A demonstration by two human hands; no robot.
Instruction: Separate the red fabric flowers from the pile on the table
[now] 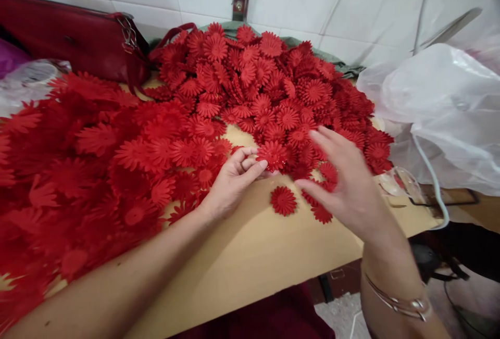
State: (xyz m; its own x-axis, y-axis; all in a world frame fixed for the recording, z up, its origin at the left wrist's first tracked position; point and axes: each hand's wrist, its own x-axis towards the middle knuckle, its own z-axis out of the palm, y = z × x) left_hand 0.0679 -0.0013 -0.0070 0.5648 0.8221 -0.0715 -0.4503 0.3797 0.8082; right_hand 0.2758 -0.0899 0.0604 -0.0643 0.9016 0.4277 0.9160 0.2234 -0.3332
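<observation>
My left hand (242, 172) pinches a red artificial flower (272, 155) between thumb and fingers; small shiny red bits show along its lower edge. To the right, my right hand (344, 183) is raised with thumb and fingers apart and nothing between them, slightly blurred. A single red flower piece (284, 201) lies flat on the table between the hands. Another flower piece (322, 213) rests just under my right thumb. Behind both hands rises a large heap of layered red flowers (269, 84).
Loose red petal pieces (97, 172) spread over the left of the table (242, 271). A dark red handbag (78, 37) leans against the tiled wall (297, 0). White plastic bags (449, 104) bulge at the right, near a pale cord (432, 175).
</observation>
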